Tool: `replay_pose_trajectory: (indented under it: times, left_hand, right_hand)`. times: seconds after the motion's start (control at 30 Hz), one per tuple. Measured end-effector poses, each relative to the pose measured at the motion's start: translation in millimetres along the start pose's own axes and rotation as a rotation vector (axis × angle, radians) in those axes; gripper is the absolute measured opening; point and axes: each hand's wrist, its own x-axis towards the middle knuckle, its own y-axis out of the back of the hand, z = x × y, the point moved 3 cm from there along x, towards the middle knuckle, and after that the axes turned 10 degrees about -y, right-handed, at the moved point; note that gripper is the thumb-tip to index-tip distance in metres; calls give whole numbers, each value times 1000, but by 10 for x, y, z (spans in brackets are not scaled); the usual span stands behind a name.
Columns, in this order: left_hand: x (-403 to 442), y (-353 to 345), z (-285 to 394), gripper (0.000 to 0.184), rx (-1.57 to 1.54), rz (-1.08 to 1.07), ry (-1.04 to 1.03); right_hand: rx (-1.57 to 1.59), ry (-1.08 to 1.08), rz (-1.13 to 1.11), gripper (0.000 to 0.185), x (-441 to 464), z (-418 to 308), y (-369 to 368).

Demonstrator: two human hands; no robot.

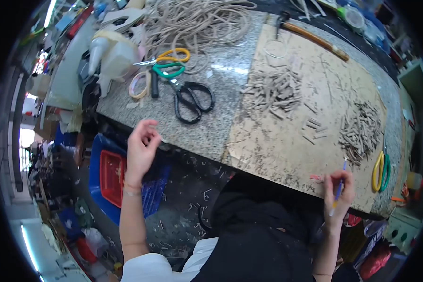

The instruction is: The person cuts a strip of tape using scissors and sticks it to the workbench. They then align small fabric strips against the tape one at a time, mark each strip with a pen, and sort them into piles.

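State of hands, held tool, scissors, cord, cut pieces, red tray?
Left hand, raised, fingers curled; contents unclear.
Right hand, closed on pen-like tool.
Pen-like tool, held at a slant.
Black-handled scissors, lying down; blade opening unclear.
Left yellow-green scissors, lying down; blade opening unclear.
Right yellow-green scissors, lying down, handles together.
Long cord, loosely tangled.
Left cut pieces, heaped.
Right cut pieces, heaped.
Red tray, open, inside blue basin.
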Motion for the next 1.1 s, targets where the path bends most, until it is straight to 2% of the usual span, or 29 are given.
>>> replay_pose_trajectory:
  times: [0.07, 0.13, 0.2, 0.23, 0.27, 0.33, 0.43, 0.53, 0.57, 0.67, 0.77, 0.83, 0.87, 0.97, 1.07, 1.1]
  left_hand:
    - [109, 220, -422, 32, -36, 18, 40]
    - [206, 275, -747, 34, -54, 74, 21]
    - [245, 239, -1066, 34, -150, 112, -18]
    - [256, 250, -1100, 38, -137, 162, -12]
    - [261, 297, -1135, 37, -53, 212, 24]
    - [266, 395, -1196, 37, 117, 314, 99]
    - [402, 546, -1459, 29, 117, 427, 76]
    - [570, 507, -1233, 24, 419, 285, -104]
    - [613, 461, -1143, 17, 466, 268, -181]
    - [719, 446, -1303, 12, 513, 269, -179]
    - [756, 476, -1365, 10, 393, 328, -16]
    - [777, 522, -1514, 12, 343, 361, 56]
    - [791, 582, -1801, 12, 181, 407, 57]
    - [703, 684, -1729, 12, -121, 569, 193]
    - [563, 746, -1645, 12, -113, 565, 198]
    - [536, 735, -1534, 12, -224, 596, 132]
  right_hand:
    - [24, 1, 7, 13, 19, 33, 37]
    - [-90, 100, -26, 7, 51, 5, 105]
    - [-78, 114, -67, 8, 61, 90, 218]
    - [-167, 82, -46, 11, 41, 99, 319]
    - [-230, 64, -57, 20, 33, 270, 460]
    - [-307, 117, 5, 25, 38, 398, 640]
    - [-584, 18, -28, 36, 159, 629, 860]
    - [-764, 108, 113, 37, 288, 746, 880]
    - [-737, 116, 129, 38, 342, 765, 874]
    - [-564, -40, 170, 39, 373, 429, 774]
    - [-488, -153, 161, 39, 366, 366, 810]
    - [-442, -32, 173, 37, 327, 271, 767]
    - [-418, 29, 177, 36, 307, 211, 735]
    - [-344, 186, 186, 35, 241, -12, 563]
    - [-158, 158, 34, 33, 119, -344, 249]
    - [-116, 172, -48, 33, 83, -460, 126]
